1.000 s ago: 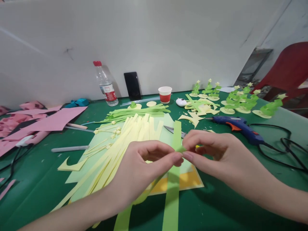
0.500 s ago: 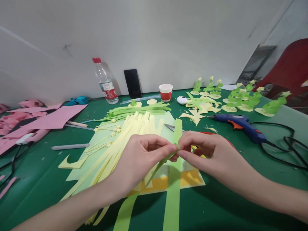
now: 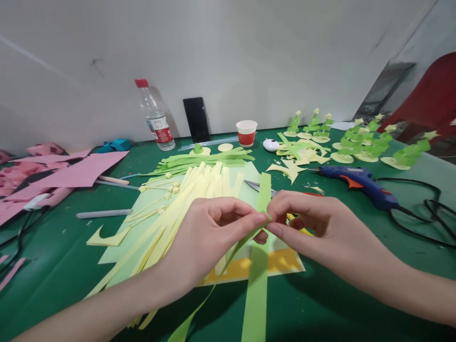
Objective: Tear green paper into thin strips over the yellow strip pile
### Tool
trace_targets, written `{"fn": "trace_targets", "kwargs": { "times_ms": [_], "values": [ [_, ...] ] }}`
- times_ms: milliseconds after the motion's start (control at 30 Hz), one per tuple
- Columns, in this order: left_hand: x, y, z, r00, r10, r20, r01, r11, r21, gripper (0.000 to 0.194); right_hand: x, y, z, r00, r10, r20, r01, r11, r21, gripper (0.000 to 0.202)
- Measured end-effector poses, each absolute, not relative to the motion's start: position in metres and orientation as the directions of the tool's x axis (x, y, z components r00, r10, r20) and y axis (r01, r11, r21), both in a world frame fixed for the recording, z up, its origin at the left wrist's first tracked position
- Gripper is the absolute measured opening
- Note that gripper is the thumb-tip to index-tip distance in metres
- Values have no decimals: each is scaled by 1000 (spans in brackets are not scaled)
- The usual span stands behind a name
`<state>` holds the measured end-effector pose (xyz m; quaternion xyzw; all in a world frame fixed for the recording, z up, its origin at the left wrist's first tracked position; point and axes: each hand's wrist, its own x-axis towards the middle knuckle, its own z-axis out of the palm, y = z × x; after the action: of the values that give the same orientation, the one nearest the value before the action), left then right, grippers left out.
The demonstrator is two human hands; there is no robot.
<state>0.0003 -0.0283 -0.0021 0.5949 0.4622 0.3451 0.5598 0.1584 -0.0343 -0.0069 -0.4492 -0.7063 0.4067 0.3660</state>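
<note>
Near the middle of the view, my left hand (image 3: 217, 235) pinches a thin green paper strip (image 3: 242, 244) between thumb and forefinger. The strip's tail hangs down toward the front edge. My right hand (image 3: 317, 223) meets it fingertip to fingertip, pinching the same strip's end. Behind and below the fingers lies a wider green strip (image 3: 259, 285), crossing a pale sheet with an orange band (image 3: 281, 263). Many pale yellow strips (image 3: 185, 199) fan out to the left of my left hand. Scissors (image 3: 254, 185) lie partly hidden behind my right hand.
A blue glue gun (image 3: 359, 183) with a black cable lies right. Green paper spirals (image 3: 374, 145) on round bases stand at back right. Behind are a bottle (image 3: 158, 126), phone (image 3: 196, 119), paper cup (image 3: 246, 133) and green strips (image 3: 203, 161). Pink paper (image 3: 74, 172) lies left.
The tail of the held green strip has twisted and now shows narrower near the bottom. Both hands remain pinched together, slightly farther right in the view, and the background has shifted slightly upward.
</note>
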Motion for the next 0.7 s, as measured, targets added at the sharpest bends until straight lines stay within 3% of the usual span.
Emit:
{"fn": "trace_targets", "kwargs": {
  "times_ms": [433,700],
  "values": [
    [-1,-29,-1,340,934,-112,187,49,981,11,160,-35,-9,-346,924,164,352,291,-890,12],
    [-1,-29,0,390,910,-139,197,65,978,10,167,-29,-6,-497,868,3,292,170,-941,18]
  ]
}}
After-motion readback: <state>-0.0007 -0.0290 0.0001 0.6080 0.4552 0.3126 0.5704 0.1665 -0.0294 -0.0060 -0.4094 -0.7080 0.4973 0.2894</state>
